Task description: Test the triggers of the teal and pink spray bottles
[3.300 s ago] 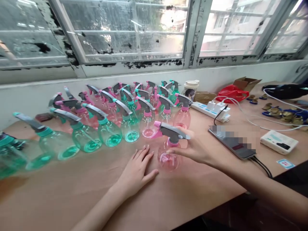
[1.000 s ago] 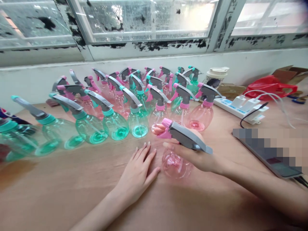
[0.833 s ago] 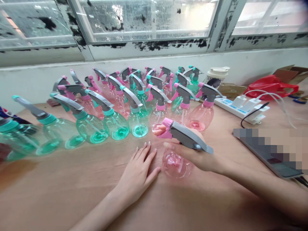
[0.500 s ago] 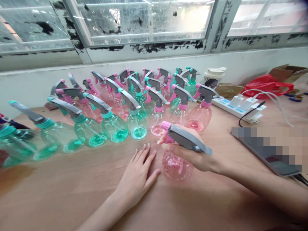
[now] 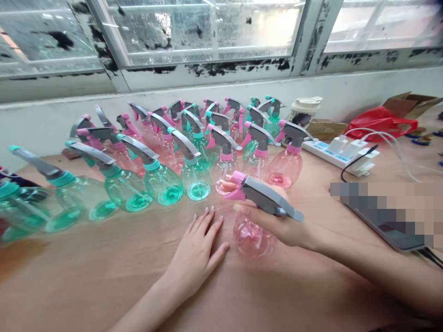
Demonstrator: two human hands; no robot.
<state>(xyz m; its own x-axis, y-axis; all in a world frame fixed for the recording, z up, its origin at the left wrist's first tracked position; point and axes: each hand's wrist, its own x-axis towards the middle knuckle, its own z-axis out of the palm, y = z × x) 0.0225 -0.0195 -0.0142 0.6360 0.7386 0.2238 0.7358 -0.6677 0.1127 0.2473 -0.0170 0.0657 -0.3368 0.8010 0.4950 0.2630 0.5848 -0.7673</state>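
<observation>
A pink spray bottle (image 5: 255, 235) with a grey and pink trigger head stands in front of me, its nozzle towards the far left. My right hand (image 5: 277, 216) is wrapped round its neck from the right, with fingertips showing beyond the pink trigger. Flat on the table, left of this bottle and apart from it, lies my left hand (image 5: 195, 246), empty with its fingers spread. Just beyond the left fingertips is a green spray bottle (image 5: 195, 182), part of a front row. Another pink spray bottle (image 5: 286, 168) stands at that row's right end.
Several more green and pink spray bottles crowd behind the front row, below the window. At right are a white power strip (image 5: 341, 156) with plugs and cables, a paper cup (image 5: 304, 113), a red plastic bag (image 5: 380, 124), a cardboard box (image 5: 411, 105) and a dark flat device (image 5: 384, 226).
My right fingers have loosened from the trigger and stretched forward, and the trigger now sticks out further from the head. My left hand stays in place. The view has shifted slightly.
</observation>
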